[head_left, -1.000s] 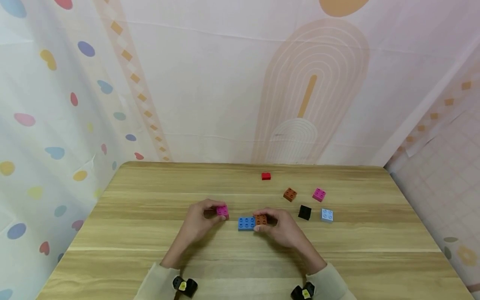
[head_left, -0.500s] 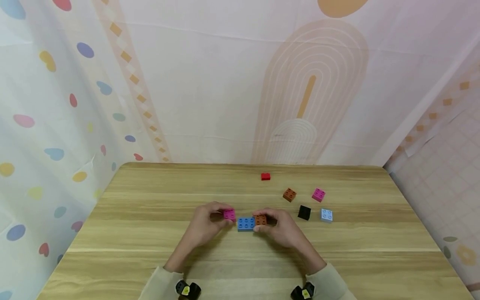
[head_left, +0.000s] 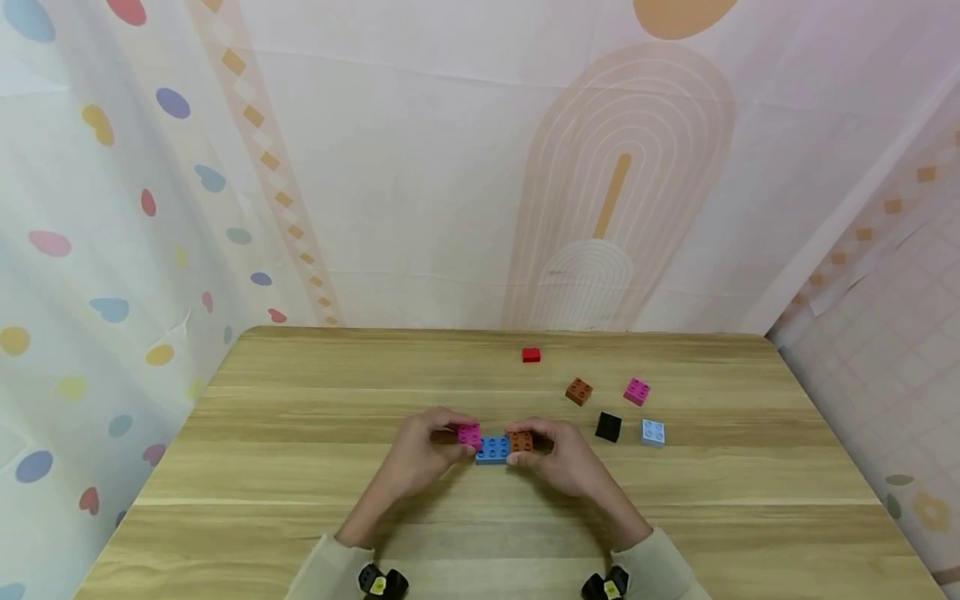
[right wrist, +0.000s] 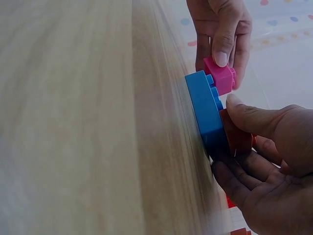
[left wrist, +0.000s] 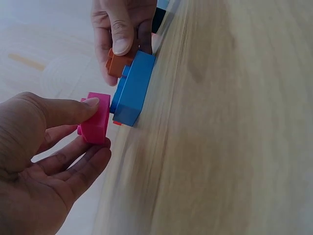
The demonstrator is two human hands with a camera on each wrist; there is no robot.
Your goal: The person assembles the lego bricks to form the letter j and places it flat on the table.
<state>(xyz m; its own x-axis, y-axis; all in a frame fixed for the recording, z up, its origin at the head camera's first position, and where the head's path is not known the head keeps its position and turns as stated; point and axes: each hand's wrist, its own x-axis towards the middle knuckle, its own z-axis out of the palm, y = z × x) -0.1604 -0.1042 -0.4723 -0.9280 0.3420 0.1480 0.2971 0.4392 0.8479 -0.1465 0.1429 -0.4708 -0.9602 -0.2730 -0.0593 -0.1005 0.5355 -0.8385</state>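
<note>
1. Left hand [head_left: 427,454]: grasping the pink brick [head_left: 468,435], pinched between thumb and fingers, studs up.
2. Right hand [head_left: 566,454]: grasping the brown brick [head_left: 521,441] by thumb and fingers; this brick sits on the right end of the blue brick's studded top.
3. Blue brick [head_left: 492,451]: between the two grips, studs up. The pink brick is at its left end, held at stud level or above; contact between the two cannot be determined.
4. Black brick [head_left: 609,427]: right of the right grip, near it.
5. Light blue brick [head_left: 653,432]: farther right of that grip, beyond the black one.
6. Second brown brick [head_left: 579,391] and second pink brick [head_left: 637,392]: beyond the right grip and to its right, turned at an angle, well apart.
7. Red brick [head_left: 531,355]: beyond the right grip, near the far edge of the wooden table [head_left: 262,467].
8. Patterned curtain [head_left: 420,167]: behind the table, farthest from both grips.
</note>
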